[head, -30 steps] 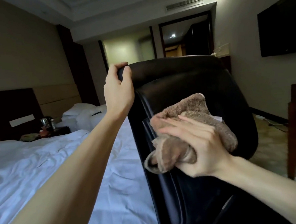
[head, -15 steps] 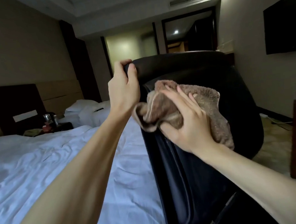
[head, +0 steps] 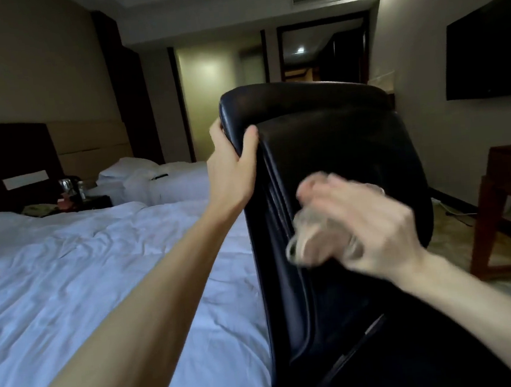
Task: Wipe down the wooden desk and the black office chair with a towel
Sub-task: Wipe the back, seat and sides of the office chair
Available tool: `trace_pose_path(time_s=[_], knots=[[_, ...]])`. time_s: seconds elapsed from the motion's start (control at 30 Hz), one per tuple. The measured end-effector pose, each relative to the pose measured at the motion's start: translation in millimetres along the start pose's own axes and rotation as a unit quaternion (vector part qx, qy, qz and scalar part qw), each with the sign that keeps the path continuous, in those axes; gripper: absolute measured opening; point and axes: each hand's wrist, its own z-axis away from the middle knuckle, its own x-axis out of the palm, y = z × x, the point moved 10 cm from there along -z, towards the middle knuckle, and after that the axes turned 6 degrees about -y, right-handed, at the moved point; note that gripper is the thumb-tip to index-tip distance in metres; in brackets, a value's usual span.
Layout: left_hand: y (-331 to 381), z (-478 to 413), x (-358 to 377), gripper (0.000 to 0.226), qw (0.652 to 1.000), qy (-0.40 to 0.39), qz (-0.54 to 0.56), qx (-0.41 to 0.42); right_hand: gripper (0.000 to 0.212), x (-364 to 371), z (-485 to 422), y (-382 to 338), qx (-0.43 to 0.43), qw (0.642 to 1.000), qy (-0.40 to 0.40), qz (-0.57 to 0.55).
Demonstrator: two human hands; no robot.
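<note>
The black office chair (head: 330, 142) stands right in front of me with its leather back filling the middle of the view. My left hand (head: 233, 170) grips the upper left edge of the backrest, thumb on the near face. My right hand (head: 363, 226) holds the brown towel (head: 311, 238) bunched against the middle of the backrest; hand and towel are blurred by motion. The wooden desk (head: 508, 175) shows only as a dark red-brown corner and leg at the right edge.
A bed with white sheets (head: 85, 287) lies close on the left, a second bed (head: 159, 177) behind it. A nightstand with a kettle (head: 70, 192) sits by the headboard. A television (head: 490, 52) hangs on the right wall. Cables (head: 455, 211) lie on the floor near the desk.
My right hand has swept the towel from the upper left of the backrest down to its middle. My left hand has slid slightly lower along the chair's left edge.
</note>
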Motion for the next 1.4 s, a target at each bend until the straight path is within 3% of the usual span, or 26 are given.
trace_pose_path(time_s=[0.13, 0.2, 0.27, 0.33, 0.43, 0.53, 0.77, 0.87, 1.0, 1.1, 1.17, 1.2, 1.23, 1.3, 1.33, 1.4], knots=[[-11.2, 30.7, 12.0, 0.043, 0.999, 0.022, 0.029, -0.009, 0.059, -27.3, -50.3, 56.0, 0.145, 0.986, 0.078, 0.011], [-11.9, 34.6, 11.5, 0.037, 0.998, 0.051, 0.033, -0.003, 0.07, -11.0, -69.9, 66.5, 0.198, 0.979, 0.044, 0.012], [-12.0, 34.4, 9.3, 0.035, 0.997, 0.07, 0.032, 0.002, 0.079, 29.9, -73.0, 67.5, 0.266, 0.962, -0.048, -0.03], [-15.8, 33.9, 6.8, 0.033, 0.996, 0.078, 0.039, 0.004, 0.078, 60.4, -52.8, 55.2, 0.328, 0.938, -0.059, -0.099], [-19.9, 34.2, 4.2, 0.028, 0.995, 0.088, 0.045, 0.01, 0.07, 56.9, -12.9, 21.8, 0.3, 0.947, 0.046, -0.102], [-21.0, 33.1, 5.3, 0.023, 0.994, 0.1, 0.045, 0.004, 0.056, 55.2, 43.6, -6.0, 0.298, 0.945, 0.098, -0.091], [-13.8, 53.5, 6.5, 0.027, 0.992, 0.115, 0.05, 0.001, 0.053, 70.2, 159.0, -64.4, 0.316, 0.942, 0.031, -0.113], [-22.2, 74.1, 14.0, 0.019, 0.993, 0.103, 0.048, -0.015, 0.048, 44.2, 162.1, -43.0, 0.324, 0.93, 0.05, -0.168], [-29.9, 90.6, 18.9, 0.022, 0.994, 0.096, 0.039, -0.037, 0.057, -15.8, 117.1, 26.5, 0.4, 0.879, 0.173, -0.193], [-28.5, 92.2, 17.1, 0.023, 0.993, 0.103, 0.029, -0.042, 0.066, -41.8, 51.9, 64.1, 0.354, 0.894, 0.203, -0.185], [-28.0, 92.1, 17.6, 0.024, 0.994, 0.102, 0.031, -0.037, 0.08, -33.5, 8.5, 82.2, 0.32, 0.925, 0.143, -0.147], [-27.6, 92.2, 17.3, 0.024, 0.994, 0.102, 0.033, -0.034, 0.092, -16.4, -7.6, 91.5, 0.325, 0.936, 0.068, -0.114], [-27.8, 92.2, 16.7, 0.024, 0.994, 0.102, 0.032, -0.03, 0.103, 8.6, -12.7, 101.2, 0.348, 0.933, -0.022, -0.094], [-28.2, 92.6, 15.2, 0.023, 0.993, 0.107, 0.032, -0.028, 0.109, 60.6, 4.7, 107.9, 0.412, 0.888, -0.159, -0.126], [-29.0, 92.2, 15.0, 0.023, 0.993, 0.108, 0.032, -0.029, 0.105, 77.8, 18.4, 104.9, 0.44, 0.867, -0.166, -0.165], [-31.1, 91.9, 14.7, 0.023, 0.993, 0.113, 0.038, -0.027, 0.094, 88.3, 39.6, 91.4, 0.452, 0.862, -0.094, -0.209]])
